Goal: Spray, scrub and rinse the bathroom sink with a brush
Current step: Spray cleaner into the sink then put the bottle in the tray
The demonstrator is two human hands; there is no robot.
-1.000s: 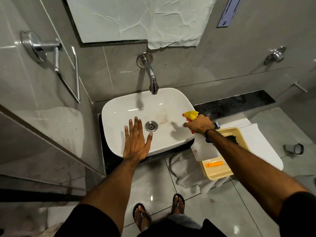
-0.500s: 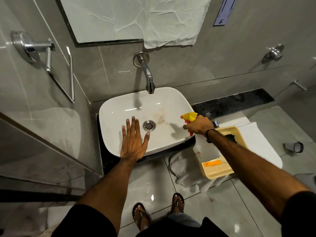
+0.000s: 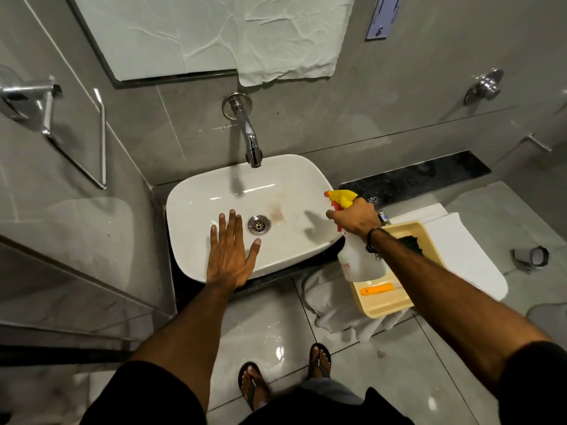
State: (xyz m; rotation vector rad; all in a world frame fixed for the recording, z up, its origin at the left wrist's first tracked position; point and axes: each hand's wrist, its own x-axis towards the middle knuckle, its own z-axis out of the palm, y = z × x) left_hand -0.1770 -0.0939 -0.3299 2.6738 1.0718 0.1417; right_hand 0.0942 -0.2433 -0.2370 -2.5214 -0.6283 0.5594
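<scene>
A white sink (image 3: 294,176) sits under a chrome wall tap (image 3: 249,136), with a metal drain (image 3: 259,224) and a brownish stain (image 3: 276,210) beside it. My left hand (image 3: 228,256) lies flat and open on the sink's near rim, fingers spread toward the drain. My right hand (image 3: 356,217) grips a clear spray bottle (image 3: 362,259) with a yellow nozzle and red trigger at the sink's right edge, nozzle aimed into the basin. An orange-handled brush (image 3: 376,289) lies in a yellow tray (image 3: 395,305) below the bottle.
The tray rests on white towels (image 3: 460,250) right of the sink. A black ledge (image 3: 429,176) runs along the back wall. A towel ring (image 3: 76,139) hangs on the left wall beside a glass panel. My sandalled feet stand on wet floor tiles (image 3: 276,332).
The view has shifted slightly. My right hand with the spray bottle has stayed at the sink's right edge, and my left hand has kept its place on the rim.
</scene>
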